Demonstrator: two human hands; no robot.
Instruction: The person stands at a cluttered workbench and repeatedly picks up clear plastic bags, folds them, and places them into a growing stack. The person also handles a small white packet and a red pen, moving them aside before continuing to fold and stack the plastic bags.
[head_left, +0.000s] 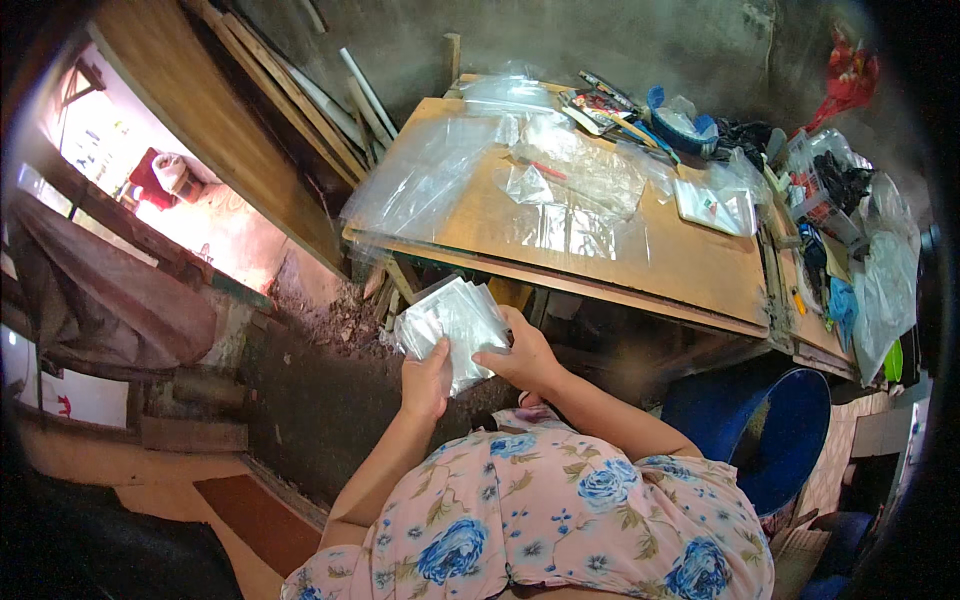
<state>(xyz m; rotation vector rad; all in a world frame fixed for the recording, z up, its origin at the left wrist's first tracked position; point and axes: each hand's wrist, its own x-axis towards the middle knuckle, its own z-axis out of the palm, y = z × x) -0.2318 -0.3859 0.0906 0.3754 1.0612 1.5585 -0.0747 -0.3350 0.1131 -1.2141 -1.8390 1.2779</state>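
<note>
Between both hands, in front of the table's near edge, is a stack of clear plastic bags (455, 325), fanned a little at its upper corners. My left hand (427, 378) grips the lower left side, thumb on top. My right hand (520, 352) holds the right side, its thumb also lying on the plastic. The fingers underneath the stack are hidden. Beyond them on the wooden table (690, 275) lie large clear plastic sheets (420, 175) at the left and a crumpled pile of clear plastic (585, 185) in the middle, with a small red item (549, 171) on it.
On the table's right stand a packet of white sheets (715, 208), a blue basket (683, 122) and a white crate (825, 185) with bags. A blue drum (790, 430) is beneath the right end. Wooden boards (285, 95) lean left, beside a bright doorway (150, 180).
</note>
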